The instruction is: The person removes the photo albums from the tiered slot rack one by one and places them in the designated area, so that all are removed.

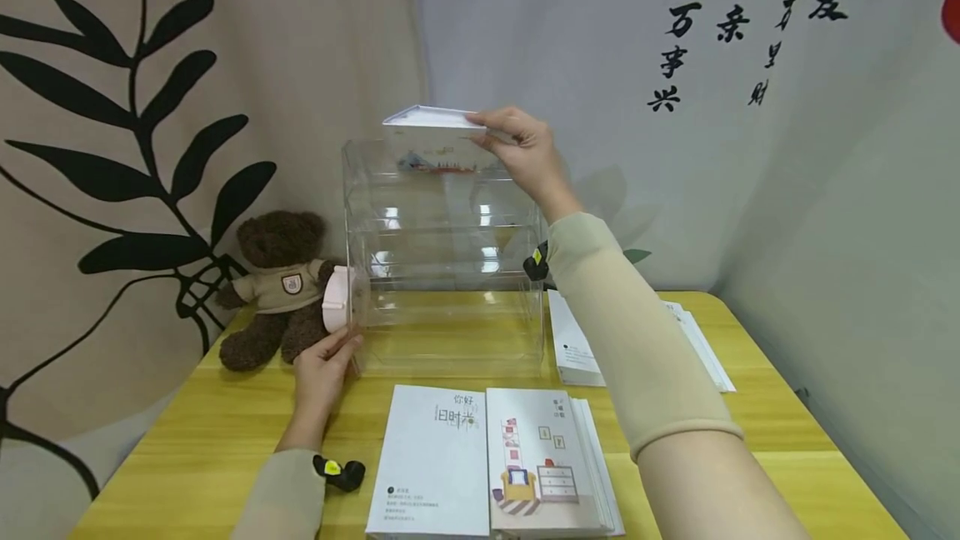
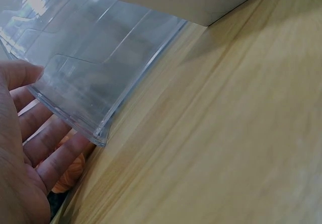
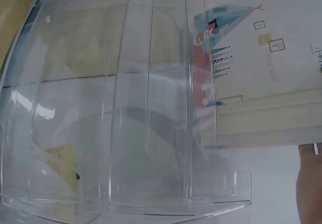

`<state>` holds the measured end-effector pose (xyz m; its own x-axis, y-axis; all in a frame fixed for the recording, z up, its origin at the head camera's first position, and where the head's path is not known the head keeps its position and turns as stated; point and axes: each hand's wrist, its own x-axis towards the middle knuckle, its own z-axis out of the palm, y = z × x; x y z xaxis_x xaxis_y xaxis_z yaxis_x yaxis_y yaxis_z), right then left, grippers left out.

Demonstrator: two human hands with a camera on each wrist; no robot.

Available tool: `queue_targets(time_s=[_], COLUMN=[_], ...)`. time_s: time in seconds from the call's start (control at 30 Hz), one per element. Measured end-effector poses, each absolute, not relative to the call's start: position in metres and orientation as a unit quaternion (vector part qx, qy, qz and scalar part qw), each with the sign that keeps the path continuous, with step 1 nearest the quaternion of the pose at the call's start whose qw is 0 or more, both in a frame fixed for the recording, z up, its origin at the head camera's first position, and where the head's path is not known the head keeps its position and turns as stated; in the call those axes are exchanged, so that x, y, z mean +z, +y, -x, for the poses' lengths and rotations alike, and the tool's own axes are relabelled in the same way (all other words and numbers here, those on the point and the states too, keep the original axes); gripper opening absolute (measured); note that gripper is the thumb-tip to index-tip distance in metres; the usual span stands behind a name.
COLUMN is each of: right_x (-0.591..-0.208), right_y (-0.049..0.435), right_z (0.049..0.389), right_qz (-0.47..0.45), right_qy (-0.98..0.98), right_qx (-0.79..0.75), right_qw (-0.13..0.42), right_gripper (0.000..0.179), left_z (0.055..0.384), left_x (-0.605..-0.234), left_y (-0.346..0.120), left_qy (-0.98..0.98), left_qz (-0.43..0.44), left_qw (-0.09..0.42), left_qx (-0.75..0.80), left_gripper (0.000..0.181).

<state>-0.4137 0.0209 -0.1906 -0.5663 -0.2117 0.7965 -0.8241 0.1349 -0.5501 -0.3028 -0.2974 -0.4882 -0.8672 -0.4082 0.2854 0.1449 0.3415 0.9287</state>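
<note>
A clear plastic rack (image 1: pixel 442 332) with several tiers stands on the wooden table. My right hand (image 1: pixel 528 148) pinches a white book (image 1: pixel 435 140) by its right end, at the rack's top tier. In the right wrist view, a blue tent picture on the book (image 3: pixel 266 43) shows, partly through the clear plastic. My left hand (image 1: pixel 324 369) grips the rack's lower left edge. From the left wrist view, its thumb lies over the rack's clear panel (image 2: pixel 100 78) while its fingers (image 2: pixel 48 138) reach round the edge. The book's lower part sits behind clear plastic.
Two white books (image 1: pixel 431 457) and several thinner ones lie in front of the rack. More white books (image 1: pixel 573 348) lie behind my right arm. A brown teddy bear (image 1: pixel 281 290) and a pale pink object (image 1: pixel 337 298) are at the rack's left. Walls enclose the table's back and right.
</note>
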Motion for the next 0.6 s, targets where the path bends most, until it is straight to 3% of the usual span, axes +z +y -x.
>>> queue_targets(time_s=[0.2,0.6], right_x=[-0.194,-0.187], right_y=[0.016,0.005], right_z=[0.411,0.404], right_qz=[-0.394,-0.433], right_qy=[-0.678,-0.630], right_qx=[0.547,0.513], right_qw=[0.293,0.390], right_gripper=[0.023,0.019], left_z=[0.301,0.300], left_x=[-0.484,-0.485], left_y=[-0.298,-0.296], left_qy=[-0.782,-0.769], left_qz=[-0.090,-0.100], left_qw=[0.232,0.216], left_qx=[-0.571,-0.593], left_gripper=[0.040,0.037])
